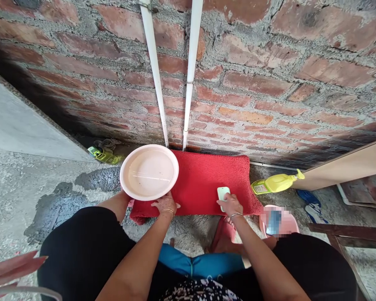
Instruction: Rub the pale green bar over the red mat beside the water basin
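The left hand (166,204) is spread at the near edge of the red cloth (203,175), its grip loose around nothing; whether it also touches the basin is unclear. The right hand (232,205) has its grip closed over a pale green block (222,192), a brush or soap, on the cloth's right half. The step in hand looks like rubbing the cloth, and the next move calls for firm, flat strokes. Farther off, the pale basin (149,172) of water overlaps the cloth's left end; a yellow-green pump bottle (274,183) is by its right end.
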Demonstrator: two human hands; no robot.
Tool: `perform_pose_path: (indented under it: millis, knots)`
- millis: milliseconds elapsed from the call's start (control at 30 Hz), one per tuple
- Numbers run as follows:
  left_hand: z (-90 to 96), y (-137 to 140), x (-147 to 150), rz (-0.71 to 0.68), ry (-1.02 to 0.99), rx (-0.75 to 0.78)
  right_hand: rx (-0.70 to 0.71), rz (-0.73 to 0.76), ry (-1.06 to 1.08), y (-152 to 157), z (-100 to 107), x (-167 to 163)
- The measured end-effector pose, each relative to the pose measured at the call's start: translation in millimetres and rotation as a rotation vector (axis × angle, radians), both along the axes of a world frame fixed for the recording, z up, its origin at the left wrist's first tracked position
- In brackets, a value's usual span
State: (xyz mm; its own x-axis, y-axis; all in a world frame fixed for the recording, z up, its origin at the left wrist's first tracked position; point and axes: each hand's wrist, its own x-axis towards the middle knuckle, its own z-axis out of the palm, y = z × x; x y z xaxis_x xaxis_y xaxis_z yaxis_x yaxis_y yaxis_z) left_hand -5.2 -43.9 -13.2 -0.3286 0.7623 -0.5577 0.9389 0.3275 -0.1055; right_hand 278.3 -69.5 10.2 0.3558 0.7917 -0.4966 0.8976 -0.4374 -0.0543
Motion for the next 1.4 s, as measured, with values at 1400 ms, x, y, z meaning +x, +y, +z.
perform_pose_path:
  millis: [1400]
  knots:
    - [-9.6,0,-4,-0.134,0.101,-0.053,0.03,0.184,0.152,63,6,-121]
